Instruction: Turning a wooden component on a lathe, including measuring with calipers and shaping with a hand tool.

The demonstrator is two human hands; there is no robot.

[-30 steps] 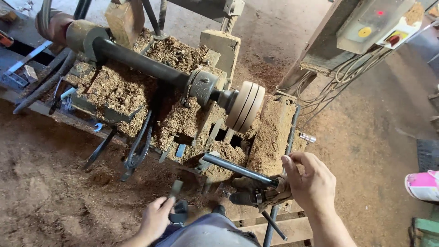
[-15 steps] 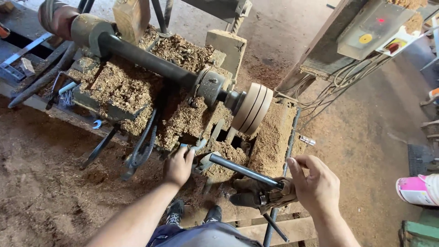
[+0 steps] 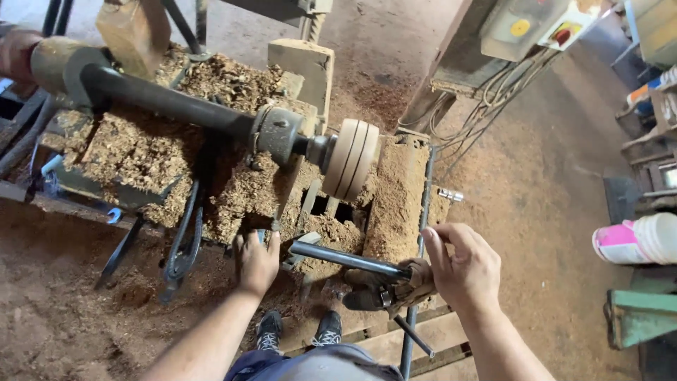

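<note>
Dark steel lever bar point(image 3: 349, 258) with a rag-wrapped, grimy end lies at lower centre of the frame, slanting across the lathe bed; my right hand point(image 3: 462, 271) is curled around that wrapped end with the fingers closed on it. My left hand point(image 3: 257, 262) rests lower left of centre, fingers bent down onto something small among the shavings; I cannot tell whether it pinches anything. Just above, the pale round wooden disc point(image 3: 352, 158) sits on the black steel spindle point(image 3: 169, 102). If that disc turns, I judge a sleeve or finger so near could be caught, and the loose bar could slip on the dust. Heaped brown sawdust point(image 3: 141, 152) covers the lathe, and the dirt floor point(image 3: 543, 197) spreads right toward a pink-and-white plastic tub point(image 3: 635, 240).
</note>
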